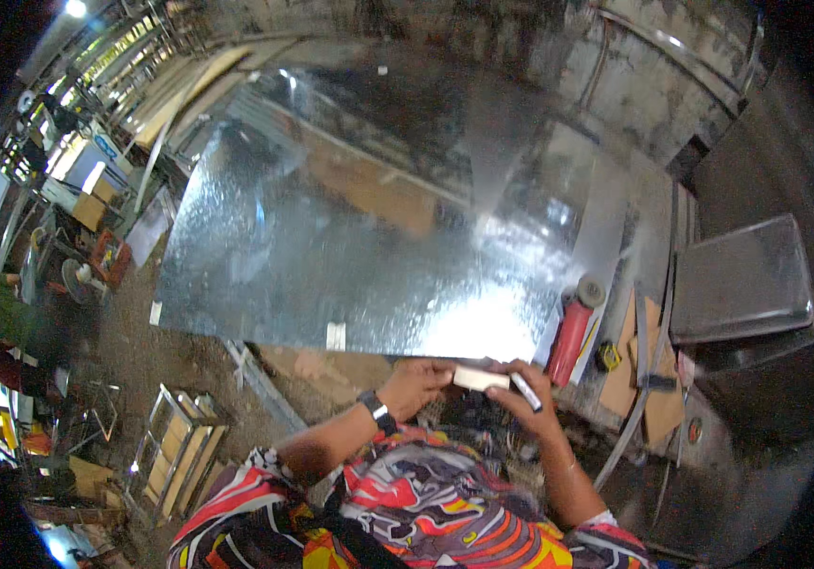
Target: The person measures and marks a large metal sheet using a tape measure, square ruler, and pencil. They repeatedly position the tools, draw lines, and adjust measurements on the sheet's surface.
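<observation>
A pale roll of masking tape (481, 378), seen edge-on, is held between my two hands just below the near edge of a large shiny metal sheet (331, 266). My left hand (414, 387) pinches its left end, fingers closed. At its right end my right hand (525, 398) grips it, with a white marker (526, 392) with a dark end also lodged in that hand. Small pale tape pieces stick to the sheet's edges, one piece (336, 336) at the near edge and another piece (155, 313) at the near left corner.
Right of the sheet lie a red angle grinder (573, 337), a yellow tape measure (608, 356), brown board pieces (661, 412) and a metal strip. A grey metal tray (743, 280) stands far right. A metal-framed rack (184, 450) is at lower left. Another person (9, 313) is far left.
</observation>
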A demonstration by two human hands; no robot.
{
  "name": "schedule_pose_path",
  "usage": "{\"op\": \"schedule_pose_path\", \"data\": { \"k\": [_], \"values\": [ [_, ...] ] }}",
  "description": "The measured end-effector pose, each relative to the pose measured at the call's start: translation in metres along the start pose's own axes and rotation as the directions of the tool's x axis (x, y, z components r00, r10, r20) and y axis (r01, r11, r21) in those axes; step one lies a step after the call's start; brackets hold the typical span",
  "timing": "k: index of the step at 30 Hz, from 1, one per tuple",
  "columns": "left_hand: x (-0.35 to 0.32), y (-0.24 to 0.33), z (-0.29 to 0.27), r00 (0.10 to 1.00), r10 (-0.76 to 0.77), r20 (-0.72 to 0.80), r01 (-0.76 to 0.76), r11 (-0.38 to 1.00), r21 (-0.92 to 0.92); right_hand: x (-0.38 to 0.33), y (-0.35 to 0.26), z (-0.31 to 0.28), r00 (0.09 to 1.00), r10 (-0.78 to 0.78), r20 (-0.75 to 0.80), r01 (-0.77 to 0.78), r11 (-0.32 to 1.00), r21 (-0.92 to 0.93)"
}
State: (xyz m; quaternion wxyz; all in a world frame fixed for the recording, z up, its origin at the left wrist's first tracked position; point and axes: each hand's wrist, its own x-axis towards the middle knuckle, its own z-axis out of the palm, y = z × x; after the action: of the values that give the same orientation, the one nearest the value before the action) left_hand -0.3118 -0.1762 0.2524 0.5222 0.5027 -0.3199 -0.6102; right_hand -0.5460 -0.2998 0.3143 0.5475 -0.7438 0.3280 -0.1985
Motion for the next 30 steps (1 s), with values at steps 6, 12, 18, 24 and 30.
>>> {"op": "schedule_pose_path", "data": {
  "k": [6,12,18,24,30],
  "values": [
    [-0.010,-0.006,0.007,0.997,-0.051,-0.065,0.049,0.998,-0.035,-0.015,-0.009,0.014,0.995,0.090,-0.050,-0.084,0.990,0.113],
    [0.001,-0.031,0.008,0.986,-0.146,-0.076,0.144,0.989,-0.025,-0.009,0.013,0.003,0.999,0.025,0.035,-0.017,0.979,-0.204],
    [0.015,-0.075,0.010,0.929,0.088,-0.360,0.121,0.847,0.518,0.008,0.034,-0.002,0.991,0.000,0.133,0.076,0.821,-0.565],
    [0.083,-0.121,-0.036,0.914,0.221,-0.340,0.091,0.706,0.703,0.063,0.059,-0.010,0.987,-0.054,0.153,0.145,0.720,-0.678],
    [0.090,-0.059,-0.049,0.885,0.006,-0.465,0.228,0.865,0.446,0.106,0.052,-0.039,0.942,-0.212,0.262,0.263,0.948,-0.181]
  ]
}}
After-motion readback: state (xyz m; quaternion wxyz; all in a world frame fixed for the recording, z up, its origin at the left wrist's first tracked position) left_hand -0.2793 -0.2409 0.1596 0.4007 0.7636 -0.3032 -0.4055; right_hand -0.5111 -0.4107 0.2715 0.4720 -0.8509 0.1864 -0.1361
